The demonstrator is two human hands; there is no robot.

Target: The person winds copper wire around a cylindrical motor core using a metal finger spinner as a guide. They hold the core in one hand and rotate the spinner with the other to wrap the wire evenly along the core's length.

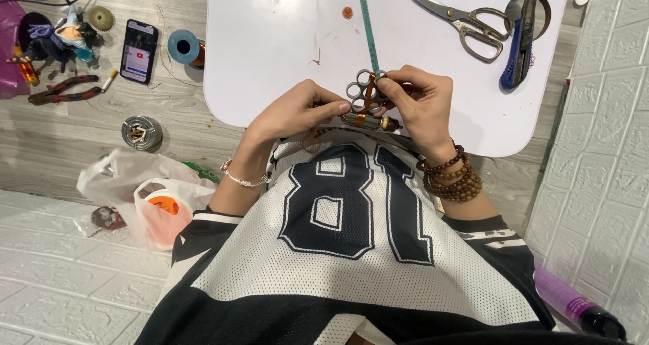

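Both hands pinch a grey ring-cluster metal piece at the near edge of the white rounded table.
Left hand and right hand fingertips pressed onto it; copper-wound motor armature just below. Steel scissors and blue utility knife lie well apart toward the far right corner; far left tabletop is bare.

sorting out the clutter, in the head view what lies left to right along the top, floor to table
red-handled pliers → phone → blue wire spool → teal strip → scissors → blue utility knife
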